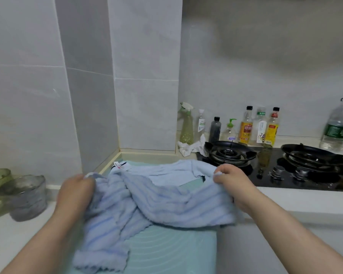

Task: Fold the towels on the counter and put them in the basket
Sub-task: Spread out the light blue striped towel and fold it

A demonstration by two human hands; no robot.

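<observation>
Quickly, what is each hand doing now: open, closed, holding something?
Left hand: closed, gripping the blue towel at its left edge.
Right hand: closed, fingers pinching the same towel's right edge.

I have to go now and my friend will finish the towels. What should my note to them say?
Left hand: grip shut on the left edge of the light blue striped fluffy towel.
Right hand: grip shut on the towel's right edge.
Where things are: the towel is bunched and twisted, half lifted over the pale green ribbed mat on the white counter, beside the black gas stove. No basket is in view.
Done: no finished fold shows.
Left: straighten the towel, fold it, find the basket and put it in. I cannot tell whether more towels wait.
</observation>
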